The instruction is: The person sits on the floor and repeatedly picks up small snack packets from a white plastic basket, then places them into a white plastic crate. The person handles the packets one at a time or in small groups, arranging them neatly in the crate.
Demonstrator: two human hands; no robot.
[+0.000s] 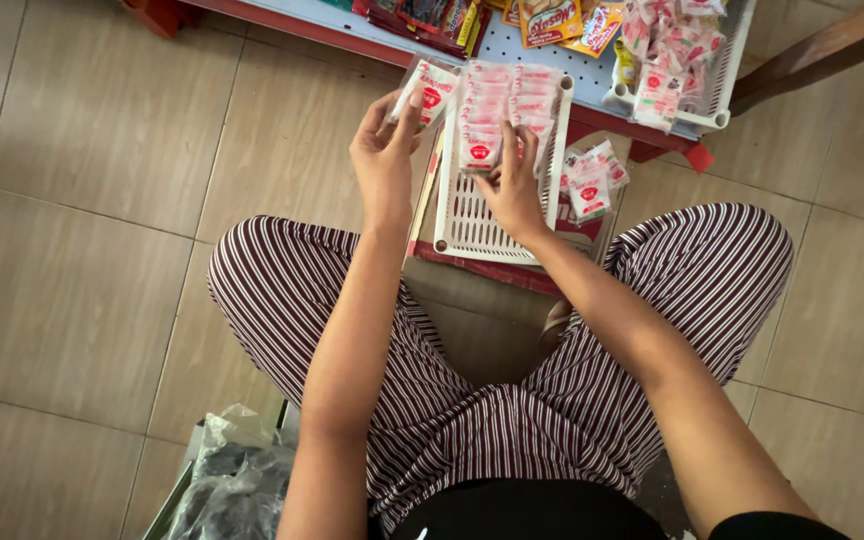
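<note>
My left hand point(384, 150) holds a small clear sachet with a red and white label point(429, 92), raised just left of a white slotted tray point(472, 222). The tray lies on the floor in front of my knees, and its far half is filled with rows of the same red and white sachets point(502, 105). My right hand point(512, 185) rests inside the tray, its fingertips touching the nearest sachets of the row. Both forearms reach forward over my striped trousers.
A loose pile of sachets point(589, 180) lies right of the tray. Beyond it a low shelf point(512, 40) holds colourful packets and a white basket point(722, 90) full of sachets. A clear plastic bag point(237, 475) sits by my left knee on the tiled floor.
</note>
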